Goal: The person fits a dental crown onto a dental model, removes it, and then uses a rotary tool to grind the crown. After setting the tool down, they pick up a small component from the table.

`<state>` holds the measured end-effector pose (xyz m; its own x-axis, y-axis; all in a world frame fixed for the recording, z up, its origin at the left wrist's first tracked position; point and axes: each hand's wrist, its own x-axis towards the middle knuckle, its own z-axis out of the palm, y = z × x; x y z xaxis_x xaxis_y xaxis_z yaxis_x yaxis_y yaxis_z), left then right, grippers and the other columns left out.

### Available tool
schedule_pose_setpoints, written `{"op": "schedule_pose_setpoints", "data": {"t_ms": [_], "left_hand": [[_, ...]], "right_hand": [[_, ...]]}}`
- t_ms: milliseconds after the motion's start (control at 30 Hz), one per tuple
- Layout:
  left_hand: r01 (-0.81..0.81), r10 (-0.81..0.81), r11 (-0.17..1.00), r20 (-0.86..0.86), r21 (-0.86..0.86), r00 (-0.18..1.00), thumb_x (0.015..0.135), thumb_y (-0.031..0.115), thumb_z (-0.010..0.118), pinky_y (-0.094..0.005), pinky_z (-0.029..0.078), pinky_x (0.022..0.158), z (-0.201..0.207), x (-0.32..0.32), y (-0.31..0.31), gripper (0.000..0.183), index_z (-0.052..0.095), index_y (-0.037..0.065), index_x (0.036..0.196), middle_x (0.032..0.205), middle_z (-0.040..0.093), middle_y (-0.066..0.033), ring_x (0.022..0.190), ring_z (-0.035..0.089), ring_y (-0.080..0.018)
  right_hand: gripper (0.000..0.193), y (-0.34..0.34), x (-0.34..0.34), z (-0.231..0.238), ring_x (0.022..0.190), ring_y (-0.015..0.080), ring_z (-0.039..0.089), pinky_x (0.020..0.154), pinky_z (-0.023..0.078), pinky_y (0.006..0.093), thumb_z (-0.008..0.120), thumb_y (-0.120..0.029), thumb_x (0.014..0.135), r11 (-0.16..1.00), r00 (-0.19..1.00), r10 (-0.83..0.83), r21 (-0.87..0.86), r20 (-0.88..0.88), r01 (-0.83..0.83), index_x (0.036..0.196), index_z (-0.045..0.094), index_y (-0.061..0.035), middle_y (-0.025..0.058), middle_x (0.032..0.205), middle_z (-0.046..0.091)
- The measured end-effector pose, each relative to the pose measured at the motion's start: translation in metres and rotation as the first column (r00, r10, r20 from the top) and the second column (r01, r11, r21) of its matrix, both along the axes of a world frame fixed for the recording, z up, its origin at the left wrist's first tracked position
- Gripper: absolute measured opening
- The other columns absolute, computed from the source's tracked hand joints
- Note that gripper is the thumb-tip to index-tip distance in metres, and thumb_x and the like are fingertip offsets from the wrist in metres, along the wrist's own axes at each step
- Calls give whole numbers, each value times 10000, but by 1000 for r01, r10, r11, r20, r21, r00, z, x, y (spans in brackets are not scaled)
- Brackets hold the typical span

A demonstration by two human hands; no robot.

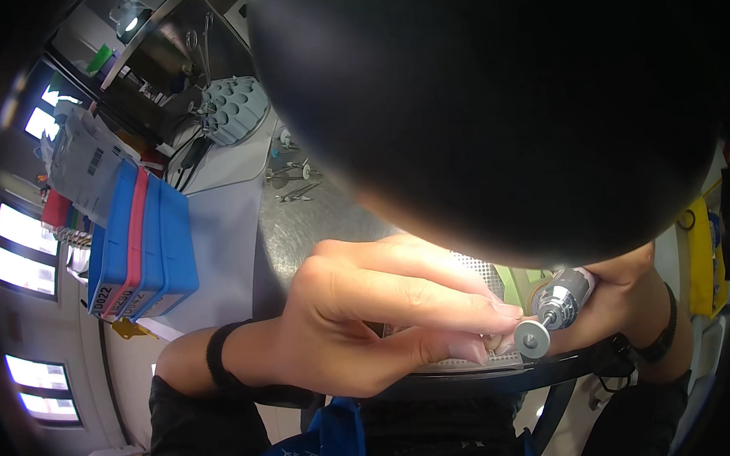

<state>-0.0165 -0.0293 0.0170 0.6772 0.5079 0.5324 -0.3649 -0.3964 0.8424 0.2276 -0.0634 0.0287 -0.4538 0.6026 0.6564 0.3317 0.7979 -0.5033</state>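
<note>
My left hand (368, 316) is closed in a pinch, thumb below and fingers above, on a small tooth-coloured piece (494, 342). Most of that piece is hidden by the fingertips. My right hand (620, 291) grips a rotary handpiece (572, 289), which points toward the left hand. A round pale grinding disc (533, 339) sits on its tip, close beside the left fingertips. Whether disc and piece touch, I cannot tell. Below the hands shows a white perforated surface (510, 359).
A large dark rounded shape (498, 119) blocks the upper right. Several loose burs (295, 182) lie on the metal worktop (301, 238). A grey holder with round holes (236, 112) stands at the back left, near stacked blue and pink trays (152, 235). Something yellow (704, 256) is far right.
</note>
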Motion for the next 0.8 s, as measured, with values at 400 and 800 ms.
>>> {"op": "schedule_pose_setpoints", "data": {"t_ms": [400, 800], "left_hand": [[30, -66, 971, -148, -237, 987, 876, -3, 766, -255, 525, 621, 5, -6, -6, 143, 778, 14, 1018, 857, 759, -104, 737, 709, -140], [49, -111, 919, -139, -391, 984, 888, 24, 772, -249, 552, 700, 0, -6, -8, 137, 781, 11, 1024, 893, 771, -105, 792, 723, -134]], "right_hand": [[394, 10, -11, -13, 550, 146, 667, 475, 466, 257, 919, -362, 643, 932, 989, -132, 331, -66, 147, 786, 748, -37, 23, 679, 705], [428, -3, -2, 8, 592, 167, 690, 530, 513, 278, 920, -369, 625, 974, 982, -145, 193, 121, 120, 842, 764, -35, 36, 731, 724]]}}
